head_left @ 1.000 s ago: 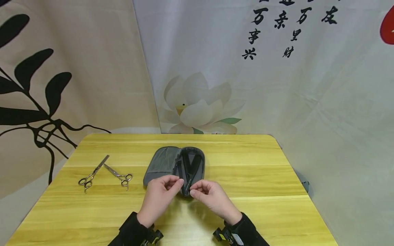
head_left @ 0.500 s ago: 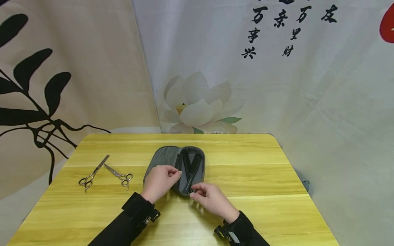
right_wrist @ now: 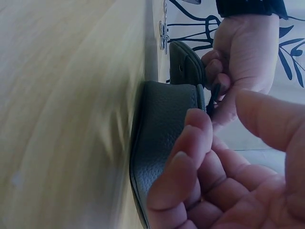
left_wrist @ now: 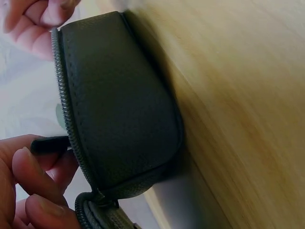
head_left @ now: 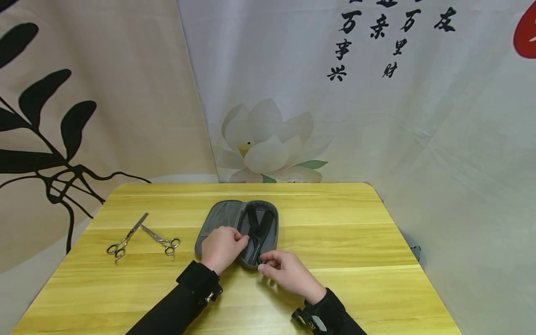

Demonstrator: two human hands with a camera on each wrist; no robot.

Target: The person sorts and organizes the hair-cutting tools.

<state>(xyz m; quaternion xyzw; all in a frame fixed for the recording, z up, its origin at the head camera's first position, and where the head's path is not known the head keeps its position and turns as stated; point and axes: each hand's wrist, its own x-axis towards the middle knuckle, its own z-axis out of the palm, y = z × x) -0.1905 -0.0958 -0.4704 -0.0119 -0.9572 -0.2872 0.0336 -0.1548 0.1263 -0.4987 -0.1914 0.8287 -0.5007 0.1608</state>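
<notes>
A grey zip case [head_left: 222,213] lies unfolded on the table, its two halves side by side. Inside the right half are long black pieces [head_left: 264,225] forming a V. My left hand [head_left: 222,246] reaches over the middle of the case. In the left wrist view its fingers pinch the end of a narrow black strip [left_wrist: 50,144] that sticks out past the zip edge. My right hand [head_left: 289,272] is at the case's near right rim, fingers bent against it. Its thumb stands apart from the fingers in the right wrist view, with nothing seen between them.
Two pairs of metal hairdressing scissors lie on the left of the wooden table [head_left: 343,223]: one pair [head_left: 127,238] farther left, the other [head_left: 161,239] closer to the case. Behind the table hangs a printed cloth [head_left: 368,130].
My left hand has moved from the case's near edge up and over its middle, its forearm now coming in from the left. The right hand has dropped slightly. Case and scissors stay put.
</notes>
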